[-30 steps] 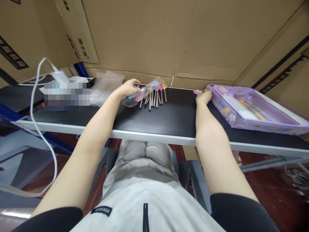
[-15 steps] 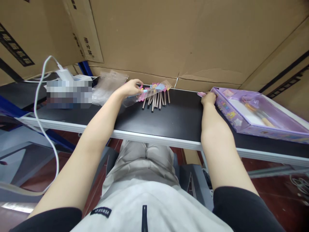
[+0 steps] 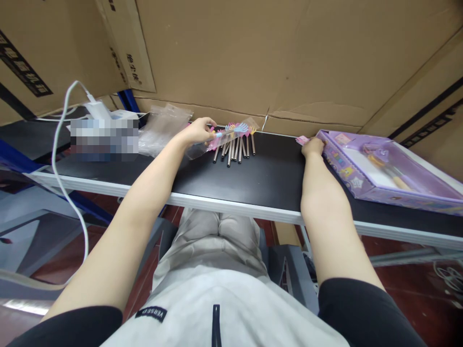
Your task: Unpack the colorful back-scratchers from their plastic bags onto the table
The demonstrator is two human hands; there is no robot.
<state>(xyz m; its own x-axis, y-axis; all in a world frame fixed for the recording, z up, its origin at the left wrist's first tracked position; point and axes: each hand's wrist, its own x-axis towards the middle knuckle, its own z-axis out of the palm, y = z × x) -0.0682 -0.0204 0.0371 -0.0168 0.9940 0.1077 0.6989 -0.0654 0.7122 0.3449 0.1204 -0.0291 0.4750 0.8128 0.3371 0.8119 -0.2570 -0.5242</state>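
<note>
My left hand [image 3: 200, 131] pinches a light-blue hand-shaped back scratcher [image 3: 241, 128] in a clear plastic sleeve, its claw end pointing right. Just beneath that sleeve lies a pile of similar back scratchers with metal rods [image 3: 231, 153] and pink, yellow and blue heads. Over at the right, my right hand [image 3: 314, 147] is closed beside the left wall of a purple box [image 3: 343, 171]. A small pink thing [image 3: 302, 140] sticks out from its fingers; the rest of it is hidden. Inside the box, a purple-and-orange item with a rod [image 3: 388, 168] lies on the white bottom.
Clear plastic bags [image 3: 164, 127] lie left of my left hand. Further left are a blurred-out object [image 3: 104, 140] and a white cable [image 3: 55, 149]. Cardboard walls [image 3: 231, 58] close off the back of the black table [image 3: 267, 178], which has a metal front edge.
The blue back scratcher's claw has turned and shifted slightly right in my left hand. My right hand has hardly moved, and the pile and box stay where they were.
</note>
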